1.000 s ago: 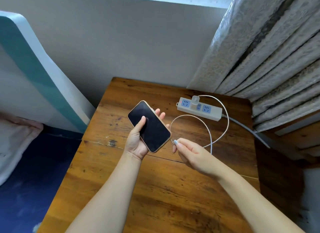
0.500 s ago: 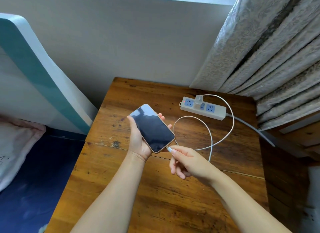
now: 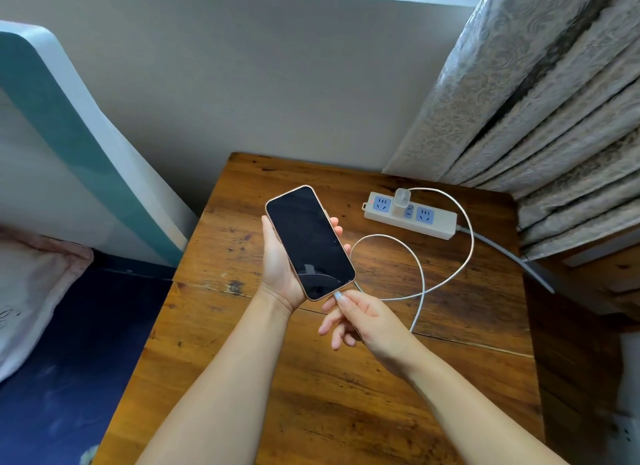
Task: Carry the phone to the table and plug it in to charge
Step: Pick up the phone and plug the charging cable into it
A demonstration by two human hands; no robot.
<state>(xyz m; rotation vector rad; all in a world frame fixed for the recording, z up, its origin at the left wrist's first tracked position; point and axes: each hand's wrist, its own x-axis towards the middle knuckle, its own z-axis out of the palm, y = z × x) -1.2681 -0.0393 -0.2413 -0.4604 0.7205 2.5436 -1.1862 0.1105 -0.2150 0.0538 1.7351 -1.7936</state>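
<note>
A phone (image 3: 309, 242) with a dark screen and a pink-gold rim is held above the wooden table (image 3: 346, 395), screen up, in my left hand (image 3: 278, 269). My right hand (image 3: 360, 317) pinches the white plug of the charging cable (image 3: 420, 277) between thumb and forefinger, and the plug touches the phone's bottom edge. The cable loops across the table to a white charger (image 3: 402, 198) plugged into a white power strip (image 3: 410, 215) at the back right.
A grey patterned curtain (image 3: 540, 101) hangs over the table's back right corner. The strip's grey cord (image 3: 505, 257) runs off the right edge. A white and teal headboard (image 3: 69, 146) and a bed with a dark blue sheet (image 3: 76, 343) lie to the left.
My right hand has brought the cable plug from beside the phone to its bottom edge. My left hand has turned the phone more upright, with the thumb off the screen.
</note>
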